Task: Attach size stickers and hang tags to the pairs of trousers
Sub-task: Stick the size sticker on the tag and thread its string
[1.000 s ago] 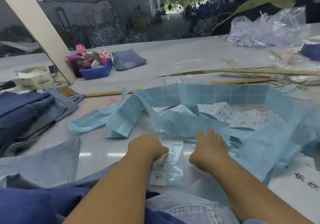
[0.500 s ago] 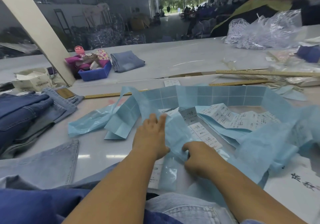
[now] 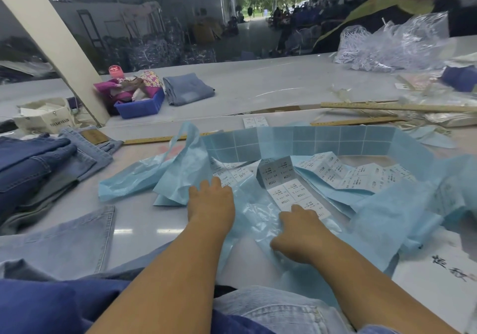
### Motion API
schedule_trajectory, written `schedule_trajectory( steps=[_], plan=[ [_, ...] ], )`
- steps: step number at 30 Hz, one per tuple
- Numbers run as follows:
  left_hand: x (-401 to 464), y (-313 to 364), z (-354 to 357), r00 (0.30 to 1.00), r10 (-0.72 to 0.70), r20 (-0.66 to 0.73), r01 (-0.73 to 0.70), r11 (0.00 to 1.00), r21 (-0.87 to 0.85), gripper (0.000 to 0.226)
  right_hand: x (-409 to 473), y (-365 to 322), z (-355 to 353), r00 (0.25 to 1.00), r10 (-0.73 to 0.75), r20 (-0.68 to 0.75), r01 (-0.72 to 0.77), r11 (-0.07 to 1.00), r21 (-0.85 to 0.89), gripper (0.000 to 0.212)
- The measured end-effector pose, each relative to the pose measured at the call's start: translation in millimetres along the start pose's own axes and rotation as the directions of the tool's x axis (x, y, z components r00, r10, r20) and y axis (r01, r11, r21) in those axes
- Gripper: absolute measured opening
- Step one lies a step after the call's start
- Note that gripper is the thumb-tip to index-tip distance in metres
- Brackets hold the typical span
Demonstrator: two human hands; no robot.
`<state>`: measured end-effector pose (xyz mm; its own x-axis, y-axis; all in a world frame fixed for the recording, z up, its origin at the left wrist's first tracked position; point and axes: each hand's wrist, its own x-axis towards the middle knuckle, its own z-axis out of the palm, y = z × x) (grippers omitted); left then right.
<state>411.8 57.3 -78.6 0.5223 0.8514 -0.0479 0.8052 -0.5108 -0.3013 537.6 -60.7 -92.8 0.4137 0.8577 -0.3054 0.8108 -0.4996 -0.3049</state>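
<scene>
Since a second ago your left hand (image 3: 211,202) has gone forward from the small bagged tag near the table edge and now lies with fingers stretched flat on the crumpled blue backing paper (image 3: 180,178), while your right hand (image 3: 296,233) has drawn back and to the right, and the white size stickers (image 3: 291,194) that were covered by the blue sheet now lie uncovered. Your right hand rests knuckles-up on the thin blue film, its fingertips touching the near end of that folded sticker strip; its fingers curl under, and you cannot tell whether they pinch the strip or only press on it. More sticker sheets (image 3: 361,176) spread to the right inside a standing loop of empty blue grid backing (image 3: 309,140). On the grey table (image 3: 258,85), a stack of dark and light jeans (image 3: 38,163) lies at your left, a pale trouser leg (image 3: 67,240) lies flat near the front edge, and another pair of trousers (image 3: 271,310) lies under your forearms. Farther back stand a blue bin (image 3: 140,105) of coloured items, a folded pair of jeans (image 3: 188,88) just beside it, wooden rulers (image 3: 387,106) at the right, and a heap of clear plastic (image 3: 392,44).
</scene>
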Motion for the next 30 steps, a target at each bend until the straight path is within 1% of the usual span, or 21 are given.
schedule_trajectory(
  steps=[2,4,5,6,7,8,9,11,13,15,16,17,18,19,20,21,22,24,26,28,30],
  plan=[
    [0,2,-2,0.997,0.046,-0.058,-0.052,0.994,-0.092,0.047,0,-1,0,1.0,-0.019,0.008,0.019,0.999,0.027,0.033],
    [0,6,-7,0.98,0.157,-0.126,-0.181,0.96,-0.214,0.05,1,-1,1,0.999,-0.029,-0.02,0.03,0.998,0.052,0.03],
    [-1,8,-8,0.964,0.234,-0.128,-0.26,0.929,-0.262,0.048,1,-1,1,0.999,-0.034,-0.04,0.036,0.997,0.066,0.03],
    [-2,11,-9,0.946,0.308,-0.099,-0.323,0.899,-0.297,0.043,1,-1,2,0.997,-0.039,-0.06,0.044,0.996,0.081,0.03],
    [-4,13,-7,0.932,0.361,-0.039,-0.355,0.882,-0.311,0.04,2,0,2,0.996,-0.046,-0.078,0.054,0.994,0.096,0.03],
    [-5,14,-5,0.922,0.386,0.038,-0.359,0.886,-0.294,0.04,2,0,3,0.994,-0.053,-0.096,0.064,0.991,0.116,0.032],
    [-6,14,-2,0.917,0.383,0.109,-0.347,0.903,-0.252,0.042,3,1,3,0.992,-0.059,-0.113,0.074,0.988,0.136,0.034],
    [-5,10,0,0.933,0.323,0.16,-0.29,0.936,-0.198,0.046,5,3,3,0.988,-0.065,-0.142,0.088,0.983,0.161,0.039],
    [-3,8,-1,0.955,0.266,0.13,-0.227,0.939,-0.258,0.043,8,3,4,0.985,-0.065,-0.157,0.094,0.978,0.185,0.041],
    [-1,9,-1,0.97,0.239,0.037,-0.219,0.931,-0.294,0.041,10,3,6,0.986,-0.078,-0.15,0.11,0.969,0.219,0.042],
    [-1,10,0,0.975,0.222,-0.011,-0.217,0.937,-0.273,0.046,10,3,7,0.986,-0.09,-0.137,0.12,0.965,0.232,0.043],
    [-1,9,1,0.982,0.187,-0.024,-0.187,0.949,-0.254,0.056,10,2,7,0.988,-0.1,-0.12,0.127,0.962,0.24,0.045],
    [-1,8,3,0.99,0.141,0.01,-0.134,0.96,-0.245,0.068,10,2,8,0.989,-0.107,-0.1,0.129,0.961,0.244,0.047],
    [-1,5,5,0.992,0.102,0.074,-0.082,0.967,-0.24,0.076,10,2,8,0.99,-0.113,-0.086,0.131,0.961,0.242,0.048],
    [0,3,7,0.986,0.082,0.145,-0.045,0.968,-0.247,0.08,10,2,8,0.99,-0.119,-0.076,0.133,0.963,0.235,0.048],
    [0,2,9,0.974,0.085,0.21,-0.025,0.962,-0.274,0.077,10,2,8,0.99,-0.123,-0.073,0.137,0.963,0.231,0.048],
    [0,2,9,0.96,0.108,0.257,-0.022,0.948,-0.317,0.07,11,2,9,0.99,-0.126,-0.07,0.139,0.963,0.231,0.048],
    [-1,6,9,0.942,0.192,0.277,-0.067,0.912,-0.405,0.053,11,2,9,0.989,-0.135,-0.066,0.147,0.957,0.251,0.048],
    [-2,11,3,0.942,0.252,0.22,-0.11,0.855,-0.506,0.05,10,1,9,0.988,-0.139,-0.063,0.151,0.949,0.277,0.05],
    [-1,13,-2,0.951,0.267,0.154,-0.1,0.741,-0.663,0.047,9,0,8,0.988,-0.141,-0.062,0.153,0.95,0.274,0.053],
    [0,12,-6,0.955,0.265,0.131,-0.049,0.578,-0.815,0.04,9,-1,7,0.987,-0.144,-0.072,0.158,0.951,0.267,0.053]
  ],
)
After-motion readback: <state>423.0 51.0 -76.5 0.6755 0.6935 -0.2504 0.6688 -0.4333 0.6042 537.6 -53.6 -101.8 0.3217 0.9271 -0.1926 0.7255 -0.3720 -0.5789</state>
